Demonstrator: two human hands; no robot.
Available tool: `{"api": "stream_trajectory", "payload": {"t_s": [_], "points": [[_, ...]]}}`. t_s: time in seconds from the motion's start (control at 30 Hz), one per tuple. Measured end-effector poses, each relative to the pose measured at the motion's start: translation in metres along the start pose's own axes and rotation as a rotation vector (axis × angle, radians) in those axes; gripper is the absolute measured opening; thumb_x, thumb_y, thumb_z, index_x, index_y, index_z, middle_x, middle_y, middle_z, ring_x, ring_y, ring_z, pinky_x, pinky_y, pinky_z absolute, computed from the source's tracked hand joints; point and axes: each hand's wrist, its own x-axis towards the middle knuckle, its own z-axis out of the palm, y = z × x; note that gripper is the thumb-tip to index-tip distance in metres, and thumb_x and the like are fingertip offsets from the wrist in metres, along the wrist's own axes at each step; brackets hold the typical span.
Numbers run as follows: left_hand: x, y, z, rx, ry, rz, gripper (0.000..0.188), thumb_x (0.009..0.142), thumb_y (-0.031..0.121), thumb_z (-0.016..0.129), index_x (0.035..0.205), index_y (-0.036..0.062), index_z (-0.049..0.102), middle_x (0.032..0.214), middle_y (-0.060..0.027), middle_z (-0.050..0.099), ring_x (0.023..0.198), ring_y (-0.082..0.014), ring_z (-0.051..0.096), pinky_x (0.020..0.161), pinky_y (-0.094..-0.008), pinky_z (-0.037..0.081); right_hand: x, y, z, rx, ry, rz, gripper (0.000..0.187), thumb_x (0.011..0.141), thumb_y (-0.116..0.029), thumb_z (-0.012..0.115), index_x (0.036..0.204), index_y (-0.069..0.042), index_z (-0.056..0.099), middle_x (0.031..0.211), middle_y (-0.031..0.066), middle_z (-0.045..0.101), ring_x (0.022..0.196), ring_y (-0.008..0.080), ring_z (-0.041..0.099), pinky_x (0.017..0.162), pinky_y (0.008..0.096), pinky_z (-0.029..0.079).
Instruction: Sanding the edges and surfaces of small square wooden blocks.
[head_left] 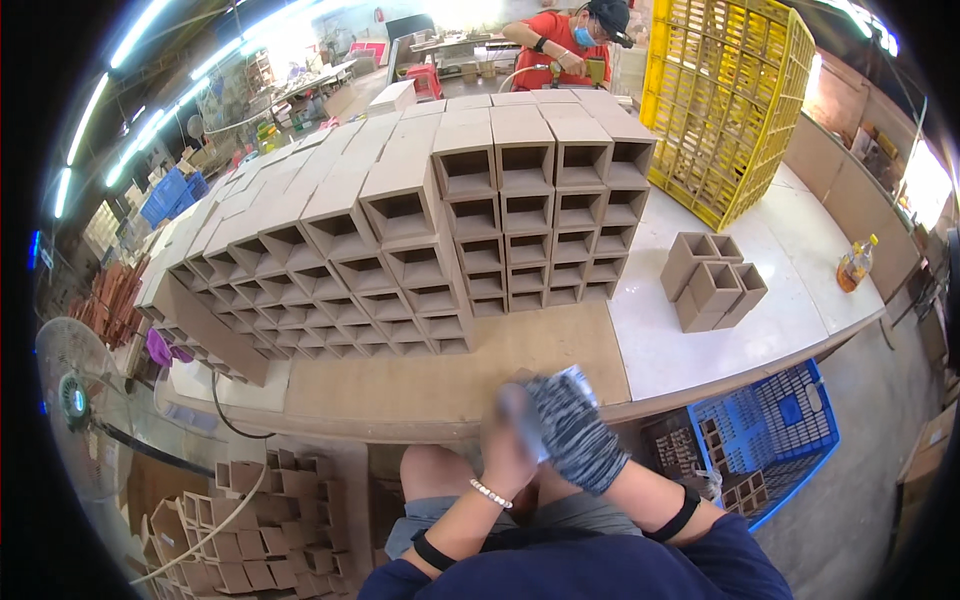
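Note:
My left hand (509,437), bare and with a beaded bracelet at the wrist, is raised in front of my lap by the table's near edge. Motion smears its fingers, so their grip does not show. Against it presses my right hand (580,432), in a dark grey knitted glove, its fingers closed. A pale bluish-white piece (577,379) sticks out past the gloved fingers; its kind is hidden. Beyond both hands stands a big stack of square, hollow, grey-brown clay tubes (403,210), their openings toward me. Several similar tubes (715,285) stand in a cluster at the right.
A yellow plastic crate (722,110) stands on end at the back right. Near the table's right edge is an amber bottle (855,265). A blue crate (775,430) with tubes sits below right; more tubes (260,530) fill the lower left. A fan (75,400) stands left. Another person works behind the stack.

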Motion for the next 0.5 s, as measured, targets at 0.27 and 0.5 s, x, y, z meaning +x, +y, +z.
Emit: {"api": "stream_trajectory", "payload": {"t_s": [0.27, 0.5], "points": [[-0.008, -0.006, 0.000, -0.045, 0.015, -0.046, 0.024, 0.077, 0.015, 0.058, 0.098, 0.0054, 0.053, 0.076, -0.0137, 0.062, 0.068, -0.0300, 0.062, 0.059, -0.0360, 0.048, -0.009, 0.047, 0.031, -0.211, 0.144, 0.159, 0.029, 0.082, -0.022, 0.042, 0.103, -0.006, 0.053, 0.103, 0.0148, 0.056, 0.093, 0.0287, 0.054, 0.080, 0.0445, 0.040], [0.001, 0.008, -0.007, -0.151, -0.011, -0.118, 0.029, 0.075, 0.012, 0.060, 0.102, 0.0054, 0.052, 0.079, -0.0129, 0.063, 0.072, -0.0263, 0.063, 0.063, -0.0329, 0.049, -0.010, 0.058, 0.020, -0.303, 0.117, 0.144, 0.026, 0.080, -0.016, 0.044, 0.101, -0.002, 0.053, 0.100, 0.0155, 0.057, 0.091, 0.0293, 0.054, 0.080, 0.0399, 0.041]]}}
